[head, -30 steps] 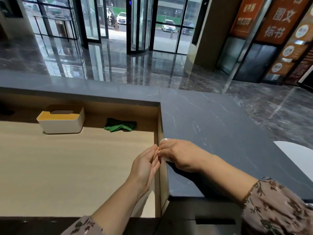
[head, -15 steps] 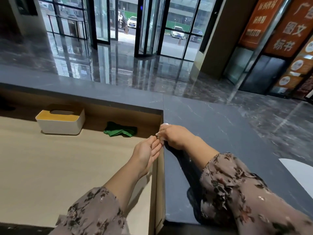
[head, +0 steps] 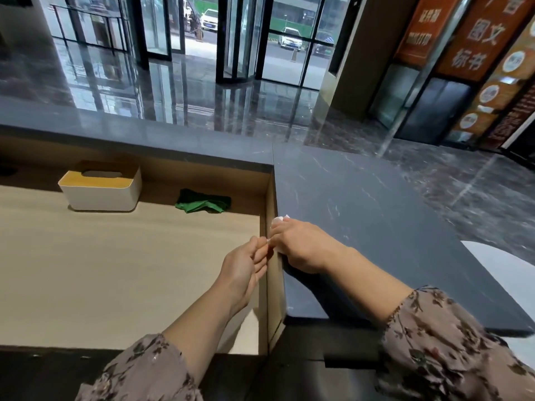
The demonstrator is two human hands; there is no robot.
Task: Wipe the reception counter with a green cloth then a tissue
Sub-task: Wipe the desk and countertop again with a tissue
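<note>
While your right hand [head: 301,247] curls its fingers over one tissue [head: 280,219] at the edge of the counter [head: 376,227], your left hand [head: 246,264] (fingers pressed together) touches it; one green cloth [head: 202,204] stays beside one tissue box [head: 101,195].

A: Dark grey veined stone counter top [head: 362,221]?
B: Smooth, matt-ish. Pale wood-grain desk surface [head: 115,270] matt too.
A: Crumpled green cloth [head: 204,204]?
B: Soft fabric. White tissue box [head: 101,198]: plastic, prob. bamboo lid.
</note>
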